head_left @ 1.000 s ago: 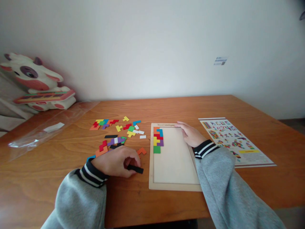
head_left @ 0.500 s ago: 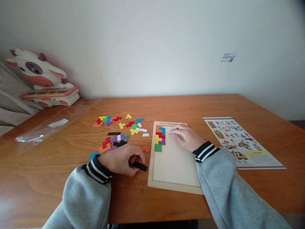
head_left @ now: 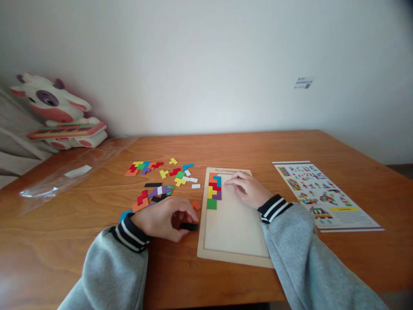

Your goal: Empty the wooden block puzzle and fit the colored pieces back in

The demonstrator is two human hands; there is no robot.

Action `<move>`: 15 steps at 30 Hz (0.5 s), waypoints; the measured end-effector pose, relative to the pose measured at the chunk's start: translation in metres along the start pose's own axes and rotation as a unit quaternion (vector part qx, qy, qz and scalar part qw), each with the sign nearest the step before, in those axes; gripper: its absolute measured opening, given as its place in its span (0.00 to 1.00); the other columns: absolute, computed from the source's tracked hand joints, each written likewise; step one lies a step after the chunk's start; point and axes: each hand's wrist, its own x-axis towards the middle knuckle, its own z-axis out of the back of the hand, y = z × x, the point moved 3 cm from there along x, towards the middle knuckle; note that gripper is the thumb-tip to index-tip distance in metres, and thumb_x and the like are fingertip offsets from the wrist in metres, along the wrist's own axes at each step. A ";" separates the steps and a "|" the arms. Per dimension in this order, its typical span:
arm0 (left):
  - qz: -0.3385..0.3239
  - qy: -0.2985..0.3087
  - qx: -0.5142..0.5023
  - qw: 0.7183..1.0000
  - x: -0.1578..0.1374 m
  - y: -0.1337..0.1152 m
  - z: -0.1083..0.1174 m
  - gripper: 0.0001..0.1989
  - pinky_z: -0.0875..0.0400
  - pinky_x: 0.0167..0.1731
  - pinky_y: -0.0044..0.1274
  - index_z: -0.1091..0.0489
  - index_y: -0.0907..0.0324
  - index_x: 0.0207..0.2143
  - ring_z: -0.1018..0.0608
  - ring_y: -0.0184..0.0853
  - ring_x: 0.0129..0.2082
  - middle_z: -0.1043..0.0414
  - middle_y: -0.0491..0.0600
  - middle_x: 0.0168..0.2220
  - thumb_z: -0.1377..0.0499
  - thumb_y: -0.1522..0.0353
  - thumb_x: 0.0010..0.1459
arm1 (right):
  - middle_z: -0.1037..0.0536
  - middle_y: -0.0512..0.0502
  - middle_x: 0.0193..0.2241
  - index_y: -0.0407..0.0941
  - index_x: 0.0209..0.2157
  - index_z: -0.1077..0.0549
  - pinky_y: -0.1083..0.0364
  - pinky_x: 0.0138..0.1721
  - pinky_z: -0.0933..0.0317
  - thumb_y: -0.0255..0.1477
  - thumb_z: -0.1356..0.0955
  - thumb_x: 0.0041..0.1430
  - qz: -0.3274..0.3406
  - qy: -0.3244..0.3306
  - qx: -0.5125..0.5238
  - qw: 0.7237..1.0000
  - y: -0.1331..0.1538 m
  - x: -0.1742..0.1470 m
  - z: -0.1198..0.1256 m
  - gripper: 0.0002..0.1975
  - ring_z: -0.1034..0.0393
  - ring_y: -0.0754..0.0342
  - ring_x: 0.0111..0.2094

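Between the thumb and fingers of my left hand (head_left: 167, 218) is a black puzzle piece (head_left: 189, 226), held just left of the wooden puzzle board (head_left: 237, 260). My right hand (head_left: 250, 189) rests over the board's upper right part, fingers stretched out and the index finger pointing left. Along the board's upper left side lie fitted pieces: orange, blue, red, yellow and purple ones, with a green piece (head_left: 212, 204) at the bottom. Loose coloured pieces lie beyond my left hand, among them an orange piece (head_left: 195, 206) close to the board and a flat black bar (head_left: 153, 185).
A printed pattern sheet (head_left: 348, 213) lies to the right of the board. At the far left a clear plastic bag (head_left: 48, 189) is spread on the wooden table (head_left: 251, 288), in front of a cow-shaped toy keyboard (head_left: 67, 129). A wall stands behind the table.
The black piece has turned slightly in my left fingers and now lies more level. My right hand stays over the board. The whole view has shifted a little.
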 end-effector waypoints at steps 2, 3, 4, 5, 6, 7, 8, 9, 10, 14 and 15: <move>-0.009 -0.029 -0.006 1.000 -0.001 -0.004 0.003 0.13 0.30 0.30 0.19 0.25 0.59 0.38 0.24 0.30 0.32 0.24 0.47 0.35 0.38 0.74 0.46 | 0.25 0.43 0.38 0.48 0.43 0.21 0.47 0.47 0.34 0.17 0.38 0.58 -0.008 -0.016 0.026 1.000 0.001 0.001 0.001 0.19 0.30 0.49 0.42; -0.016 -0.047 -0.008 0.999 -0.001 -0.006 0.005 0.14 0.30 0.30 0.19 0.25 0.59 0.38 0.23 0.30 0.32 0.23 0.47 0.35 0.38 0.74 0.46 | 0.25 0.43 0.39 0.48 0.43 0.21 0.48 0.46 0.34 0.18 0.38 0.59 -0.016 -0.023 0.045 0.999 0.002 0.002 0.002 0.18 0.30 0.50 0.42; -0.026 -0.064 -0.008 0.998 -0.001 -0.007 0.006 0.14 0.29 0.30 0.19 0.25 0.59 0.38 0.23 0.30 0.32 0.23 0.48 0.35 0.38 0.75 0.46 | 0.24 0.42 0.40 0.47 0.43 0.21 0.49 0.45 0.33 0.20 0.37 0.60 -0.027 -0.026 0.068 0.997 0.004 0.003 0.003 0.16 0.29 0.50 0.42; -0.037 -0.079 -0.008 0.996 -0.001 -0.009 0.007 0.14 0.29 0.31 0.20 0.25 0.60 0.38 0.23 0.31 0.32 0.23 0.48 0.35 0.38 0.75 0.46 | 0.23 0.42 0.40 0.47 0.43 0.22 0.50 0.43 0.32 0.22 0.37 0.61 -0.040 -0.027 0.092 0.995 0.006 0.004 0.004 0.15 0.28 0.50 0.41; -0.047 -0.089 -0.010 0.995 0.000 -0.009 0.007 0.13 0.28 0.33 0.21 0.25 0.60 0.38 0.23 0.31 0.33 0.22 0.49 0.36 0.37 0.75 0.46 | 0.22 0.42 0.41 0.46 0.43 0.22 0.51 0.41 0.32 0.24 0.37 0.62 -0.054 -0.025 0.115 0.992 0.007 0.004 0.005 0.13 0.27 0.51 0.41; -0.055 -0.095 -0.012 0.994 0.001 -0.010 0.007 0.13 0.27 0.34 0.22 0.25 0.60 0.38 0.22 0.31 0.33 0.22 0.49 0.36 0.37 0.75 0.47 | 0.21 0.42 0.42 0.46 0.43 0.22 0.52 0.40 0.32 0.26 0.37 0.63 -0.066 -0.021 0.133 0.989 0.009 0.005 0.005 0.12 0.27 0.51 0.41; -0.059 -0.098 -0.014 0.993 0.002 -0.009 0.006 0.12 0.27 0.36 0.23 0.24 0.60 0.38 0.22 0.32 0.34 0.22 0.49 0.36 0.37 0.75 0.47 | 0.21 0.42 0.43 0.46 0.43 0.22 0.52 0.39 0.32 0.28 0.37 0.64 -0.075 -0.018 0.147 0.986 0.010 0.006 0.006 0.12 0.26 0.51 0.42; -0.060 -0.099 -0.017 0.993 0.003 -0.008 0.005 0.12 0.26 0.37 0.23 0.25 0.60 0.37 0.22 0.32 0.34 0.22 0.50 0.36 0.37 0.75 0.48 | 0.20 0.42 0.44 0.46 0.43 0.22 0.53 0.39 0.32 0.29 0.37 0.65 -0.081 -0.017 0.157 0.984 0.011 0.006 0.006 0.12 0.26 0.51 0.42; -0.059 -0.098 -0.020 0.993 0.004 -0.006 0.004 0.11 0.26 0.37 0.24 0.25 0.60 0.37 0.22 0.32 0.34 0.23 0.50 0.36 0.37 0.75 0.48 | 0.20 0.42 0.44 0.46 0.43 0.23 0.53 0.39 0.32 0.30 0.37 0.65 -0.085 -0.018 0.162 0.983 0.011 0.006 0.006 0.12 0.26 0.51 0.43; -0.055 -0.098 -0.030 0.993 0.006 0.002 -0.001 0.09 0.26 0.33 0.22 0.25 0.61 0.33 0.23 0.30 0.32 0.24 0.49 0.34 0.38 0.76 0.47 | 0.19 0.42 0.43 0.46 0.42 0.22 0.52 0.40 0.32 0.32 0.36 0.64 -0.099 -0.029 0.169 0.980 0.009 0.005 0.007 0.12 0.25 0.51 0.43; -0.056 -0.097 -0.035 0.993 0.007 0.003 -0.002 0.07 0.27 0.32 0.21 0.25 0.61 0.32 0.23 0.30 0.30 0.24 0.49 0.33 0.38 0.76 0.48 | 0.19 0.42 0.43 0.46 0.42 0.22 0.52 0.40 0.32 0.32 0.36 0.64 -0.105 -0.028 0.172 0.979 0.008 0.005 0.007 0.12 0.25 0.50 0.43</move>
